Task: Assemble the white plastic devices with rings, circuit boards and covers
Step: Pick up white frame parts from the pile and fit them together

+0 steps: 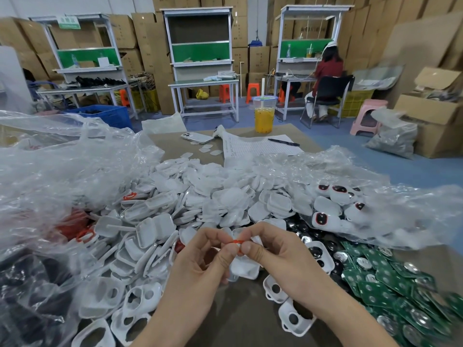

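Cardboard cartons wall this workshop; the green sign on the left workbench and the printed sheet on the table are too small to read. Left hand and right hand pinch a red ring with curled fingertips just above a white housing. White covers are heaped behind, and green circuit boards lie to the right.

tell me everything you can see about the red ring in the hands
The red ring is a small, thin orange-red loop that looks like soft rubber or plastic. The left hand and right hand both pinch it between thumb and fingers, thumbs nearly meeting. Only a short stretch shows between the fingertips; the rest is hidden, so its full shape is unclear. It sits just above a white plastic shell; whether they touch cannot be told.
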The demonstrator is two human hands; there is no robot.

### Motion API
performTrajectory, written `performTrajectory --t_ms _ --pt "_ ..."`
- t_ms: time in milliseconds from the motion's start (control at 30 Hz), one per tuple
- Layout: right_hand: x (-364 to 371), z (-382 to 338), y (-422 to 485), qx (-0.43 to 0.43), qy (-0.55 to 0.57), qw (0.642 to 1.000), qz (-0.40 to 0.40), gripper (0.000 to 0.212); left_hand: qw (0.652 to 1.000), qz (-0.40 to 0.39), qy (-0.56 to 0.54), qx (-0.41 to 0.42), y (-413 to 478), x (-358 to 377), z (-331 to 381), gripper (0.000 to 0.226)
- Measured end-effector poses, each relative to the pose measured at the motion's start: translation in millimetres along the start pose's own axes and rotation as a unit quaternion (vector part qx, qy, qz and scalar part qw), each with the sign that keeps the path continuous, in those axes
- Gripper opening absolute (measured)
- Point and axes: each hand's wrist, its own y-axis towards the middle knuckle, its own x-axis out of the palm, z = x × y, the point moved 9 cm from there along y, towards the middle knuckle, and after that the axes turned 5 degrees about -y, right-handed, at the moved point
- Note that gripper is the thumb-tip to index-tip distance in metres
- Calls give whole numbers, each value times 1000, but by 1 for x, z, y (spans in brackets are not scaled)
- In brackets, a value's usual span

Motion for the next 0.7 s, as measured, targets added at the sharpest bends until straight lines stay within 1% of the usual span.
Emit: performTrajectory --t_ms 200,467,700 --pt "1 1 0 -1 0 1000 -10 15 1000 -6 -8 1 0 1 0 23" --pt "1 2 0 -7 15 1000 -7 9 1000 -12 0 9 -1 2 3 25" --pt "0 3 0 -5 14 1000 -4 16 1000 -18 1 7 -1 4 3 26"
